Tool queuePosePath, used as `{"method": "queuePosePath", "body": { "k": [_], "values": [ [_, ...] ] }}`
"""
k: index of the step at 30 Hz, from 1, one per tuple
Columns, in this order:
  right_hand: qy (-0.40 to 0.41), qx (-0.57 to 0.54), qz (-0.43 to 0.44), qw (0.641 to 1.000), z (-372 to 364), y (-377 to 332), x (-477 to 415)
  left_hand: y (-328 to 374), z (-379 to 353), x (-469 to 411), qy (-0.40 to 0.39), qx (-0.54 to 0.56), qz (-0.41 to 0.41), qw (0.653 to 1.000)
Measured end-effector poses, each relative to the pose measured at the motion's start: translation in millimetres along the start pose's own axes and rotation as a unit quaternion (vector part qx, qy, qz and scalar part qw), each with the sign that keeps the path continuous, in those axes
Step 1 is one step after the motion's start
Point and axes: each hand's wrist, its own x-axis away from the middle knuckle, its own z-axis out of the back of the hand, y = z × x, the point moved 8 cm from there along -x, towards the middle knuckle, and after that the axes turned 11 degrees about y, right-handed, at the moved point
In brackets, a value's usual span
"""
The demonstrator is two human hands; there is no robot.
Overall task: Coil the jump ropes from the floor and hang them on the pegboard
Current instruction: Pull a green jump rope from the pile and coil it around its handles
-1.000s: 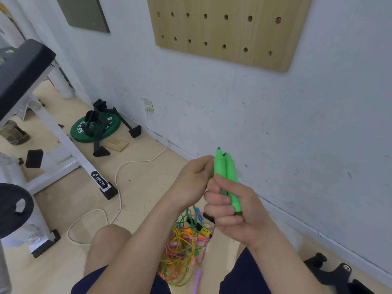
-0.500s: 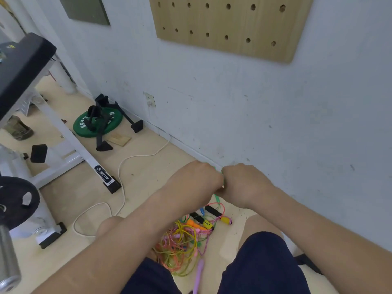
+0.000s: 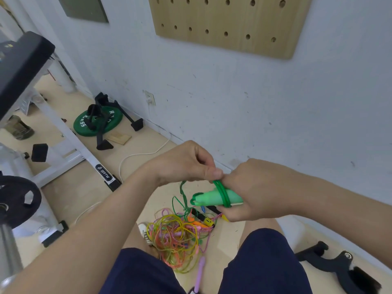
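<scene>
The green jump rope [image 3: 212, 197] is off the floor between your hands, both handles bundled in your right hand [image 3: 258, 192] with a couple of cord turns round them, its loose tail dropping toward the tangle of other ropes [image 3: 180, 234] between your knees. Lay each new turn snug beside the last with the cord taut, and ease the tail out of the tangle gently, since I'd judge a yank could drag the others along. Your left hand [image 3: 184, 164] sits knuckles-up just beside the right, pinching the cord atop the wrap, while the right curls tight round the handles, well below the pegboard [image 3: 233, 24].
</scene>
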Motion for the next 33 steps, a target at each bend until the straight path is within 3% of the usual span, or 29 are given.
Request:
{"method": "queuePosePath", "body": {
  "k": [4, 8, 10, 13, 15, 18, 21, 27, 31, 33],
  "values": [
    [0.131, -0.140, -0.055, 0.980, 27.4, 13.2, -0.8, -24.0, -7.3, -2.2, 0.066, 0.269, 0.042, 0.960],
    [0.242, -0.296, -0.146, 0.913, 20.9, 33.2, -0.1, -32.5, -15.2, 3.5, 0.193, 0.377, 0.002, 0.906],
    [0.266, -0.349, -0.180, 0.881, 10.2, 39.0, -0.5, -28.1, -12.7, 12.5, 0.267, 0.315, -0.035, 0.910],
    [0.296, -0.391, -0.246, 0.836, -1.7, 57.9, 2.3, -17.9, -7.3, 28.4, 0.340, 0.116, -0.075, 0.930],
    [0.301, -0.359, -0.279, 0.838, -6.2, 70.4, 4.1, -7.3, -7.4, 37.1, 0.351, -0.062, -0.117, 0.927],
    [0.247, -0.283, -0.280, 0.883, -16.3, 69.6, -0.8, 6.5, -11.4, 40.8, 0.337, -0.360, -0.156, 0.856],
    [0.176, -0.160, -0.279, 0.930, -22.6, 63.7, -7.7, 19.1, -17.8, 38.7, 0.291, -0.520, -0.178, 0.783],
    [0.068, -0.021, -0.232, 0.970, -17.6, 53.1, -11.8, 43.9, -25.2, 37.2, 0.237, -0.635, -0.241, 0.695],
    [-0.006, -0.009, -0.206, 0.978, -18.1, 45.4, -9.4, 57.2, -35.2, 45.0, 0.196, -0.644, -0.342, 0.655],
    [-0.043, -0.028, -0.203, 0.978, -16.8, 43.4, -5.7, 62.3, -37.4, 49.0, 0.174, -0.625, -0.392, 0.653]
  ]
}}
